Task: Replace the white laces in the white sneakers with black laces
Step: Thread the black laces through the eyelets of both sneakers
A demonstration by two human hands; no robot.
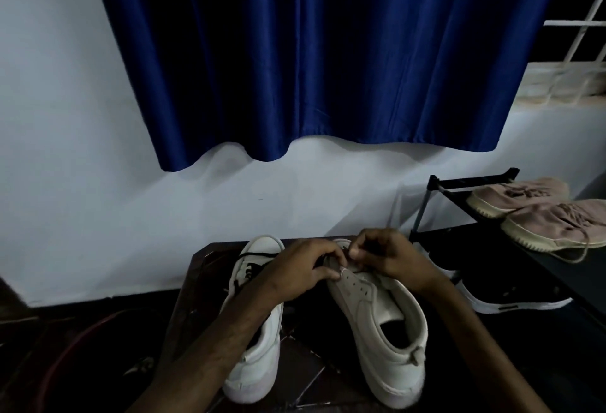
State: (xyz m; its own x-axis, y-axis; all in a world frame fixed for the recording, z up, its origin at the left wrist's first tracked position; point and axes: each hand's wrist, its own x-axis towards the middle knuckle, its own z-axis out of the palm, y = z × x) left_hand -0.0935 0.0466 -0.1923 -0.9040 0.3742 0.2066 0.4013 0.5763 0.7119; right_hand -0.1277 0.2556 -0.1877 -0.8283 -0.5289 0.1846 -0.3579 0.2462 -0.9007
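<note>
On a table (196,281), the left hand (305,268) and right hand (390,255) meet at a white sneaker's (387,330) front eyelets.
Each pinches the black lace (342,251), likely soft and limp; its stiff tip looks the best grip.

We have a single view, worn on the person's head. It faces forward and tilts down, wide in its angle. The left hand (305,268) and right hand (390,258) reach in from the bottom edge and meet close below us over a white sneaker (377,330) on the worktop (210,281), lower middle of the frame. The upper half takes in the wall (65,117) and a blue curtain (311,51), farther off; a shoe rack (475,180) sits at the right edge.
</note>
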